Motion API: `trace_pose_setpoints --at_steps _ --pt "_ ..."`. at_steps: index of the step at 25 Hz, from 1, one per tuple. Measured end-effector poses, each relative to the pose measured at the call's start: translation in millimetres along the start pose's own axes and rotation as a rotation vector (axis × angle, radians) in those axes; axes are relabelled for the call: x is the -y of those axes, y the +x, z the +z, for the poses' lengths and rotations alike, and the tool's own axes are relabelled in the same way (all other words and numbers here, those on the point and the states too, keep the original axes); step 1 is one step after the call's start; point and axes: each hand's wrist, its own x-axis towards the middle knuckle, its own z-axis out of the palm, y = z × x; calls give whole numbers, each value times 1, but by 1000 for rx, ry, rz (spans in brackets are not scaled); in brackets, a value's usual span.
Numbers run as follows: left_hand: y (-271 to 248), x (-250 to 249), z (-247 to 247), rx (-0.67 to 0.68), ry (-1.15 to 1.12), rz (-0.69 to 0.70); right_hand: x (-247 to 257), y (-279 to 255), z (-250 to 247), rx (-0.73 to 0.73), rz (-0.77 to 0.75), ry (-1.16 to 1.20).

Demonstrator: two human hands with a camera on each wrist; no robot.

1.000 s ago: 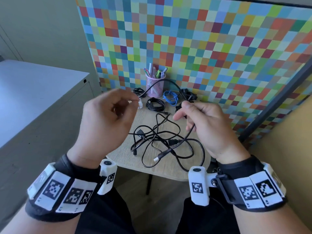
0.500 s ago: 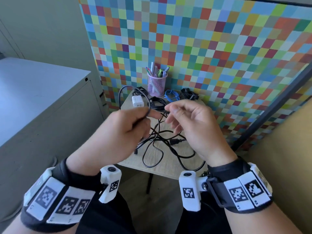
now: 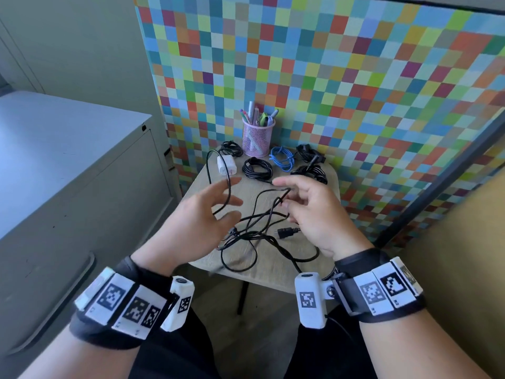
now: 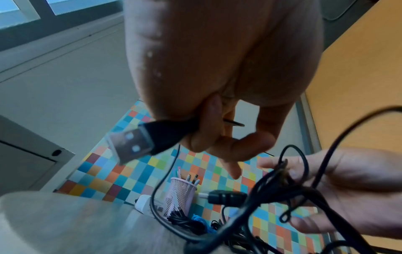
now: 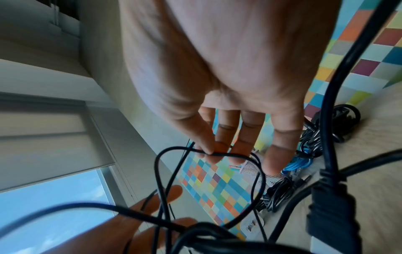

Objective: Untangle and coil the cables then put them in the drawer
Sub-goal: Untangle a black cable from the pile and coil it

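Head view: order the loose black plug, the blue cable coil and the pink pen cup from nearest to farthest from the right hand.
From the right hand:
1. Loose black plug, just beside its palm.
2. Blue cable coil, beyond the fingertips.
3. Pink pen cup, at the table's back edge.

**Black tangle on pale wood, against a wall of many colours**

The tangled cables (image 3: 254, 228) are black, as are the coiled bundles (image 3: 257, 168) behind them. One coil (image 3: 282, 158) is bright blue. The charger (image 3: 226, 165) is white. The mesh pen cup (image 3: 258, 138) is pink, holding purple, green and grey pens. The small table (image 3: 276, 266) is pale wood grain. The partition (image 3: 341, 77) is a checkerboard of blue, green, orange, red, yellow and purple squares. The cabinet (image 3: 68, 160) is plain grey. The wristbands (image 3: 382, 291) are black with white tags bearing black square codes.
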Motion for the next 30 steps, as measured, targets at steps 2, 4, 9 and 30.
trace_pose_setpoints --at_steps 2,4,9,30 --pt "2 0 7 46 19 16 0 1 -1 -14 -27 84" --pt "4 -4 12 82 64 32 3 1 -2 -1 -61 202" --pt "8 -14 21 70 39 58 15 -1 -3 6 -157 401" --pt "15 -14 -25 -233 -898 118 -3 -22 20 430 0 -424"
